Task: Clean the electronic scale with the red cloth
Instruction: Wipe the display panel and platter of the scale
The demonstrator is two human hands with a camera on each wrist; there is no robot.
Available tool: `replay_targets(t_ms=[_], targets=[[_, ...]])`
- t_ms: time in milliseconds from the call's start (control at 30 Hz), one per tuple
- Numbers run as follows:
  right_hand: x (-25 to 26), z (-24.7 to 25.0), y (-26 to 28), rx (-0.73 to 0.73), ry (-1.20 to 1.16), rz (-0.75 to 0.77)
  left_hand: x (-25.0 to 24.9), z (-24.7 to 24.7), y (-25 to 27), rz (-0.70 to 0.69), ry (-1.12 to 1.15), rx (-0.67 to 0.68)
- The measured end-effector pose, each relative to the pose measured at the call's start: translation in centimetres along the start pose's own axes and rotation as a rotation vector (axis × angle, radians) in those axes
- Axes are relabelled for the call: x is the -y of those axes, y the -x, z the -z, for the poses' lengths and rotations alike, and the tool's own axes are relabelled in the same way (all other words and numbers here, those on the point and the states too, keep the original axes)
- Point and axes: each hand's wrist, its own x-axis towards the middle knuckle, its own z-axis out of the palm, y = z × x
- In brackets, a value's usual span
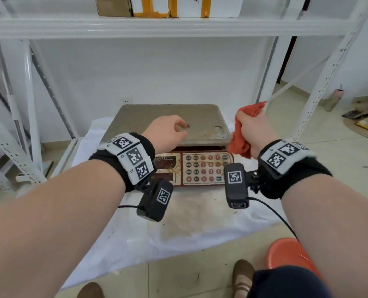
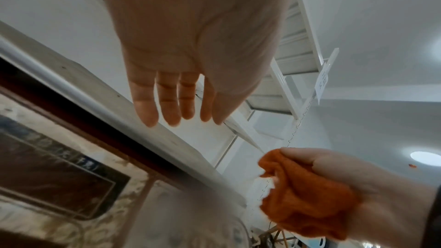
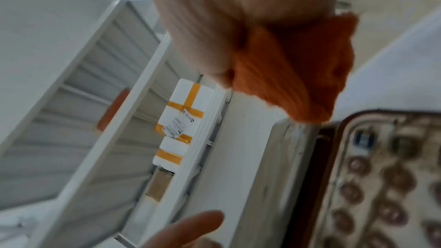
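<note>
The electronic scale stands on a white sheet, with a stained steel platter (image 1: 157, 117) and a dirty red keypad panel (image 1: 203, 168) facing me. My left hand (image 1: 170, 132) hovers over the platter's front edge. Its fingers (image 2: 167, 114) are relaxed and empty above the platter rim (image 2: 95, 90). My right hand (image 1: 254, 130) grips the bunched red cloth (image 1: 240, 141) in a fist just off the platter's right front corner. The cloth (image 2: 305, 191) hangs below the fist, and in the right wrist view the cloth (image 3: 298, 67) sits above the keypad (image 3: 381, 186).
The white sheet (image 1: 200, 224) under the scale is stained in front. White metal rack posts (image 1: 28, 104) (image 1: 320, 87) flank the scale, and a shelf (image 1: 178, 26) with taped boxes (image 1: 153, 7) runs overhead. An orange stool (image 1: 290, 254) and my shoe (image 1: 242, 276) are near right.
</note>
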Motion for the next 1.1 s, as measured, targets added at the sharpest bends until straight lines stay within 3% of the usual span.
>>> replay_targets(t_ms=[133,200,367,633,800,967,1100], targets=[[-1.6,0.5,-1.2,-0.178,0.478,0.243,1.4,-0.7,-0.1,-0.018,-0.175,0.001],[-2.3,0.3,-1.5,-0.14,0.729,0.322,1.9,-0.8,0.0,-0.043,-0.221,0.001],[-3.8,-1.5,-1.6,-0.051,0.962,0.391,2.4,-0.7,0.3,-0.119,-0.309,0.024],[-3.4,-2.4,-1.2,-0.077,1.088,0.413,3.5,-1.5,0.0,-0.151,-0.442,0.069],[-3.5,-5.4,0.3,0.083,1.097,0.539,3.6,-1.6,-0.1,-0.141,-0.445,0.054],[-3.1,-4.7,-0.5,0.13,1.13,0.46,3.7,-1.4,-0.3,-0.127,-0.446,0.073],[-3.0,-2.0,-1.2,0.048,1.156,0.376,3.5,-1.5,-0.6,-0.108,-0.445,0.086]])
